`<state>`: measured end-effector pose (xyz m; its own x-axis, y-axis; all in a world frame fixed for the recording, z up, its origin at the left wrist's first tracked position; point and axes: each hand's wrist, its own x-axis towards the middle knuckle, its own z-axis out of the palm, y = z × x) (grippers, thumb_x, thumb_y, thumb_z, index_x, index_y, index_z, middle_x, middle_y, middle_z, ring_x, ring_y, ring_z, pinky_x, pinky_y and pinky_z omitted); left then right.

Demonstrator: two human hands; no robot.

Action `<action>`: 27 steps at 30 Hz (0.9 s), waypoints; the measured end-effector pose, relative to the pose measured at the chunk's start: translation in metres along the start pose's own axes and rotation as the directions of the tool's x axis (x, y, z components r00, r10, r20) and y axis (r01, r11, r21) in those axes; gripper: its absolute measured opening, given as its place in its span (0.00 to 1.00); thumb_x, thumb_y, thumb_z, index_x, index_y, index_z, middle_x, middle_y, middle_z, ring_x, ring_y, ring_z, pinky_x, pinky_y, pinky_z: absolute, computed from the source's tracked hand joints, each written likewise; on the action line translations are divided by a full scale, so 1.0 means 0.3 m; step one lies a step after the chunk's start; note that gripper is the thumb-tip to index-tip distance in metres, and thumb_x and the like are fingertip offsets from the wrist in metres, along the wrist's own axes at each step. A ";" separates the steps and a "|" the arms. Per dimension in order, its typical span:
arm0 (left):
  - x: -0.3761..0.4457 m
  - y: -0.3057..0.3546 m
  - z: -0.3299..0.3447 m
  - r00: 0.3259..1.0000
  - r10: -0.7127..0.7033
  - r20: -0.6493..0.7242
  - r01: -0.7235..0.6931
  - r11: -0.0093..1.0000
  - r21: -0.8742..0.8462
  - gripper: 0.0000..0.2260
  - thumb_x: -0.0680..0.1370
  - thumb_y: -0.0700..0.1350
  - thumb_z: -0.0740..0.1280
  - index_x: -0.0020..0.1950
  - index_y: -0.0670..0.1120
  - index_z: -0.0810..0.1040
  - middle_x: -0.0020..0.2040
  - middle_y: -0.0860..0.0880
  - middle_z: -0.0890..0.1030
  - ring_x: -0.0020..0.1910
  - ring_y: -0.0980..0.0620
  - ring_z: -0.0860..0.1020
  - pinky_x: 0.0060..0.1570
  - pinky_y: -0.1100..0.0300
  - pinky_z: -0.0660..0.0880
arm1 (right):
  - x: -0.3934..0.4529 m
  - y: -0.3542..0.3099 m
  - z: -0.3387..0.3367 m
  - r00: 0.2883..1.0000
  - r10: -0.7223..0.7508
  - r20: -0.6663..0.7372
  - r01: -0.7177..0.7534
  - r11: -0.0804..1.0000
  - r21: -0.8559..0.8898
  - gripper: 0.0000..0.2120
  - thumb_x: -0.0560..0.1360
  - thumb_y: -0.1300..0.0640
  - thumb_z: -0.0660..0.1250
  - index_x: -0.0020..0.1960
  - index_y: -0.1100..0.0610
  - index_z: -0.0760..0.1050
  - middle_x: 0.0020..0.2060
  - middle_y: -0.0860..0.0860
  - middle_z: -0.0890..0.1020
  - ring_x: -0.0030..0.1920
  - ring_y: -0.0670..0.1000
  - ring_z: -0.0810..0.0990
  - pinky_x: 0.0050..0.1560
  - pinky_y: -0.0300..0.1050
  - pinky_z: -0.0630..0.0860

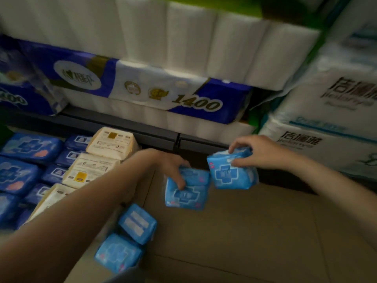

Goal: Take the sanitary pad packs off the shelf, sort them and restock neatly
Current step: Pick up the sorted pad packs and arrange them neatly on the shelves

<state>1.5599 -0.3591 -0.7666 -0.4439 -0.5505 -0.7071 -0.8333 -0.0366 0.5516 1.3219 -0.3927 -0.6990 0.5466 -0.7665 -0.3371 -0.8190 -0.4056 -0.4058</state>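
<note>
My left hand (173,168) grips the top edge of a light blue sanitary pad pack (186,193) over the brown cardboard surface (255,231). Just to its right, my right hand (255,152) holds a second light blue pad pack (230,174) by its upper corner, fingers curled over it. The two packs almost touch. Two more light blue packs (137,223) (117,253) lie at the cardboard's left edge, below my left forearm. Dark blue pad packs (30,148) and cream pad packs (112,142) lie in rows at the left.
Large toilet paper bundles fill the shelf above: a blue and white one marked 1400 (163,94) and plain white rolls (183,41). White tissue bundles (326,119) are stacked at the right. A dark shelf edge (155,137) runs behind the cardboard.
</note>
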 end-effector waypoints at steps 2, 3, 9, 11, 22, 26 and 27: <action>-0.117 0.056 -0.109 0.993 0.111 -0.042 -0.116 0.984 -0.133 0.20 0.74 0.40 0.70 0.65 0.46 0.71 0.54 0.50 0.80 0.55 0.51 0.78 0.51 0.64 0.76 | -0.037 -0.062 -0.156 0.993 -0.073 -0.090 0.072 0.997 -0.015 0.10 0.70 0.53 0.73 0.49 0.47 0.76 0.49 0.48 0.79 0.42 0.39 0.74 0.38 0.26 0.66; -0.182 0.085 -0.161 0.983 0.163 -0.084 -0.177 0.963 -0.202 0.20 0.73 0.40 0.70 0.64 0.47 0.72 0.54 0.50 0.81 0.54 0.50 0.79 0.51 0.64 0.77 | -0.059 -0.100 -0.233 0.984 -0.104 -0.145 0.103 0.995 -0.012 0.10 0.70 0.54 0.73 0.48 0.46 0.76 0.47 0.47 0.80 0.41 0.38 0.74 0.39 0.25 0.67; -0.620 0.245 -0.417 0.831 0.389 -0.398 -0.534 0.758 -0.374 0.26 0.61 0.41 0.76 0.57 0.47 0.76 0.48 0.50 0.84 0.45 0.56 0.82 0.42 0.65 0.78 | -0.229 -0.389 -0.670 0.767 -0.345 -0.541 0.421 0.907 0.018 0.10 0.67 0.52 0.75 0.44 0.45 0.76 0.40 0.41 0.80 0.39 0.37 0.77 0.41 0.29 0.73; -0.760 0.293 -0.484 0.721 0.443 -0.532 -0.660 0.675 -0.331 0.30 0.56 0.48 0.80 0.56 0.45 0.77 0.48 0.49 0.84 0.44 0.55 0.82 0.42 0.64 0.78 | -0.270 -0.464 -0.771 0.591 -0.422 -0.687 0.554 0.832 -0.035 0.10 0.66 0.48 0.72 0.46 0.45 0.76 0.37 0.39 0.81 0.38 0.35 0.77 0.40 0.27 0.74; -1.222 0.413 -0.772 -0.046 0.255 -0.966 -0.686 0.695 0.216 0.21 0.61 0.50 0.76 0.52 0.54 0.77 0.44 0.53 0.83 0.40 0.56 0.82 0.37 0.62 0.78 | -0.080 -0.810 -1.148 -0.022 -0.402 -0.915 0.556 0.756 -0.346 0.16 0.74 0.48 0.67 0.56 0.57 0.74 0.52 0.53 0.73 0.52 0.47 0.73 0.53 0.37 0.73; -1.250 0.369 -0.864 -0.098 0.175 -0.980 -0.602 0.773 0.199 0.12 0.71 0.42 0.72 0.51 0.54 0.77 0.49 0.48 0.82 0.38 0.59 0.82 0.32 0.67 0.77 | 0.098 -0.868 -1.153 0.072 -0.500 -0.863 0.466 0.782 -0.414 0.13 0.74 0.56 0.69 0.55 0.60 0.75 0.50 0.52 0.71 0.49 0.48 0.72 0.46 0.28 0.64; -1.256 0.363 -0.887 -0.080 0.167 -0.983 -0.607 0.774 0.181 0.12 0.70 0.44 0.72 0.51 0.53 0.77 0.48 0.48 0.83 0.37 0.59 0.82 0.32 0.67 0.77 | 0.136 -0.878 -1.159 0.120 -0.548 -0.828 0.430 0.781 -0.454 0.13 0.74 0.56 0.69 0.56 0.60 0.75 0.52 0.54 0.72 0.51 0.51 0.73 0.50 0.33 0.66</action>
<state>1.7242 -0.3776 -0.3224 0.2202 -0.7816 0.5836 -0.4348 0.4569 0.7760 1.4993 -0.4903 -0.3104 0.3698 -0.2821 0.8852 -0.4837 -0.8720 -0.0758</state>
